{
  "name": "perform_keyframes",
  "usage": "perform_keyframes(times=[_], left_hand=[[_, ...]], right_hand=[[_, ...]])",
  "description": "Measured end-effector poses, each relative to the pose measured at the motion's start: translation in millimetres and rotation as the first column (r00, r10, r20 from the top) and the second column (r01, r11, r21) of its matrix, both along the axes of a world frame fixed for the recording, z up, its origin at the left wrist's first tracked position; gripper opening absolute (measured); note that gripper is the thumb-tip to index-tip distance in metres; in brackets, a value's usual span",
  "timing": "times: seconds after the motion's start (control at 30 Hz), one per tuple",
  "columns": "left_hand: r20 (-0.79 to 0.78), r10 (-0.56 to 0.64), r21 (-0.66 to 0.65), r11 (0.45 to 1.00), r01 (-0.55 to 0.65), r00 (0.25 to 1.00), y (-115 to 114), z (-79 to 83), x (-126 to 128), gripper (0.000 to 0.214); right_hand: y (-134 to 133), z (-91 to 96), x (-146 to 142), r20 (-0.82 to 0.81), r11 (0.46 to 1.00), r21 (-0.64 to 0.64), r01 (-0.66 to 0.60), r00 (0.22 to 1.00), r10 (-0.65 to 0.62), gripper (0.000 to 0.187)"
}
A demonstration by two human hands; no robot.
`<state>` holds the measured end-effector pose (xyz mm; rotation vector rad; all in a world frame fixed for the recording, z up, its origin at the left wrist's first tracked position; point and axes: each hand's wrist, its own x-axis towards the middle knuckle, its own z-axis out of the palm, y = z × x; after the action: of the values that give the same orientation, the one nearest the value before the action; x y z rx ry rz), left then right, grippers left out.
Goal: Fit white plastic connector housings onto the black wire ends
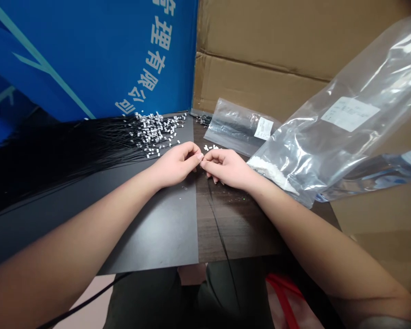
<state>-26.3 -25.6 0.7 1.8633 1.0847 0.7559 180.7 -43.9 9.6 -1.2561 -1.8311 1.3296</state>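
Black sheet (pixel 150 228) ends under the left hand (pixel 174 164) meeting the right hand (pixel 226 168).

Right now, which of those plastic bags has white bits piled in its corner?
The big clear bag beside the right hand; the smaller bag beyond it holds dark cables.

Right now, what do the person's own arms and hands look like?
The left hand and right hand are ungloved, and the left forearm and right forearm are bare. A grey edge, possibly a sleeve, shows at the bottom right.
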Motion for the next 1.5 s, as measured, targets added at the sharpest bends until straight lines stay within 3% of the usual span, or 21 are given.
perform_keyframes(times=[0.23,0.6,1.13,1.33,1.5], left_hand=[[0.078,-0.004,-0.045,0.999,0.007,0.997,-0.9,2.4,0.2,0.028],[-0.025,-0.001,0.003,1.0,0.001,1.0,-2.1,2.3,0.5,0.029],[0.188,0.059,-0.125,0.992,-0.035,0.98,2.6,2.7,0.0,0.024],[0.197,0.041,-0.131,0.991,-0.015,0.98,2.4,5.2,-0.5,0.026],[0.18,0.055,-0.159,0.987,-0.026,0.982,2.3,6.4,-1.3,0.024]], right_hand=[[-0.6,2.2,0.1,0.011,1.0,-0.004,-0.006,1.0,0.006,0.02],[-0.4,1.1,-0.5,0.007,1.0,0.003,0.009,1.0,-0.009,0.021],[0.9,-1.1,-0.7,-0.066,1.0,-0.02,0.006,0.998,-0.008,0.014],[-0.2,-0.8,-0.5,-0.06,1.0,-0.006,-0.005,0.998,0.005,0.016],[0.2,-0.6,-1.4,-0.049,0.998,-0.037,0.054,0.997,-0.056,0.016]])
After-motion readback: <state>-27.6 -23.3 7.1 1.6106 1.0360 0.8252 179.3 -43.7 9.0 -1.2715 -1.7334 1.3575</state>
